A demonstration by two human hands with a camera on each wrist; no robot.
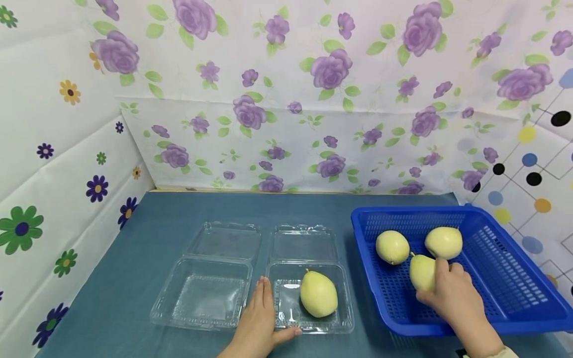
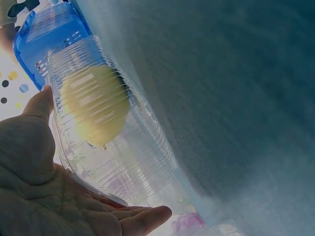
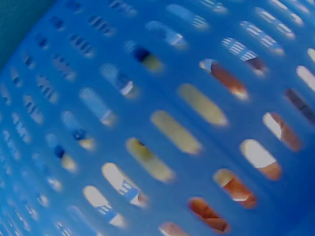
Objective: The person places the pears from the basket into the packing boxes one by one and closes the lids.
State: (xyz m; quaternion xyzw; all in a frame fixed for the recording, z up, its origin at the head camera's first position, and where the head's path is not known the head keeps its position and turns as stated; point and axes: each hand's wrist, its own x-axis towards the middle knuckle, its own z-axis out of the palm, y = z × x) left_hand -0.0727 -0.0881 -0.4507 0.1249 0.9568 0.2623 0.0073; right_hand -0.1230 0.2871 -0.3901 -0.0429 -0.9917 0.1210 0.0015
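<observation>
In the head view my right hand (image 1: 456,293) grips a yellow-green pear (image 1: 422,273) inside the blue basket (image 1: 378,311). Two more pears lie behind it, one at the left (image 1: 392,247) and one at the right (image 1: 443,242). The right wrist view looks through the slotted basket wall (image 3: 162,93), with parts of the pear and hand showing through the slots. My left hand (image 1: 257,318) rests with straight fingers along the left and front sides of a clear clamshell box (image 1: 344,318). A pear (image 1: 319,294) lies in that box. In the left wrist view the hand (image 2: 59,196) is beside the box's wall.
A second clear clamshell box (image 1: 167,308) stands open to the left, with nothing in it. Both lids lie back toward the rear of the blue-green table (image 1: 121,298). Flower-patterned sheeting (image 1: 286,144) hangs behind the table.
</observation>
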